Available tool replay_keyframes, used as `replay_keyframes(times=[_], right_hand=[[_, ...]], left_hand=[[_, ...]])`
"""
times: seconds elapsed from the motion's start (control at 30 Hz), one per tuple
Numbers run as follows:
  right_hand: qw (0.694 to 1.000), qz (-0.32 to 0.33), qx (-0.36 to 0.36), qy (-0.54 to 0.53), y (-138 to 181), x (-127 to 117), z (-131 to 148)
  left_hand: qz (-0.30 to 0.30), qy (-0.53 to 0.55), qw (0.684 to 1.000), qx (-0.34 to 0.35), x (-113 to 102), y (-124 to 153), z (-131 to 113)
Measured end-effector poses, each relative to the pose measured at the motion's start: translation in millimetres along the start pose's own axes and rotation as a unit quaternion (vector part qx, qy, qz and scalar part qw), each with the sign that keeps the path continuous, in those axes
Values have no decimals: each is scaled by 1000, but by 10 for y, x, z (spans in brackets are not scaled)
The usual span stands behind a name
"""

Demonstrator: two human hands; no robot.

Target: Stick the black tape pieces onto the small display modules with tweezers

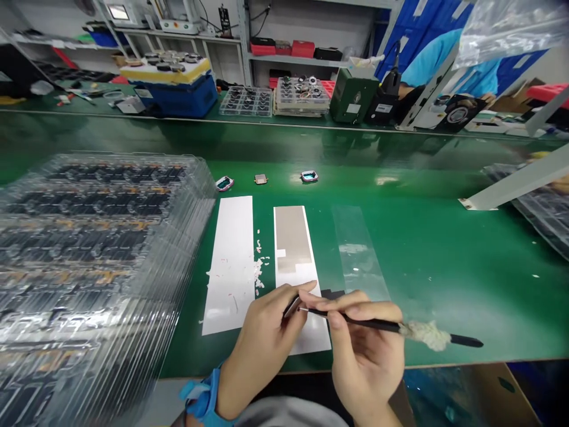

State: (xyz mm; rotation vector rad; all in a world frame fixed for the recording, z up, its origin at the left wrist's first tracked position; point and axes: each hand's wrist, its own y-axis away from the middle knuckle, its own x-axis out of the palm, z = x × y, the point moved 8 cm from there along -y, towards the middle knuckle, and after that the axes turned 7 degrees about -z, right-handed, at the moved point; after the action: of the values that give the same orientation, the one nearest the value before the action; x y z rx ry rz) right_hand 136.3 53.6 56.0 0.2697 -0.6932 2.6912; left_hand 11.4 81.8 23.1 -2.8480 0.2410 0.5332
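Note:
My left hand (262, 344) is closed in a pinch on a small flat dark part (291, 306) near the front edge of the green bench. My right hand (367, 350) grips black tweezers (377, 324) wrapped in white tape, their tip touching the small part. Under both hands lies a white backing sheet (294, 249) with a tan film on its upper half. A second white strip (232, 261) with small white scraps lies to its left. A clear film strip (358, 252) lies to the right.
A tall stack of clear plastic trays (89, 267) holding dark parts fills the left. Three small parts (261, 178) lie on the conveyor strip beyond the sheets. Across the belt stand a blue bin (178, 95), part trays (302, 92) and a person in a blue shirt (444, 59).

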Motion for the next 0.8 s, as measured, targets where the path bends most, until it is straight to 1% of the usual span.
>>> replay_keyframes(times=[0.1, 0.2, 0.33, 0.53, 0.67, 0.8], right_hand=[[1000, -19, -10, 6, 3, 27, -19], [999, -37, -21, 9, 18, 44, -13], [999, -42, -27, 11, 46, 78, -26], [998, -51, -28, 25, 71, 88, -103], [996, -58, -32, 53, 85, 67, -136], [995, -66, -37, 61, 101, 52, -148]], left_hand=[[0, 1, 1000, 4, -3, -2, 39], [-7, -9, 1000, -11, -9, -4, 91], [-6, -5, 1000, -20, -4, -7, 112], [17, -21, 999, -20, 35, 20, 116], [23, -31, 999, -31, 46, 33, 115], [32, -20, 999, -35, 50, 31, 98]])
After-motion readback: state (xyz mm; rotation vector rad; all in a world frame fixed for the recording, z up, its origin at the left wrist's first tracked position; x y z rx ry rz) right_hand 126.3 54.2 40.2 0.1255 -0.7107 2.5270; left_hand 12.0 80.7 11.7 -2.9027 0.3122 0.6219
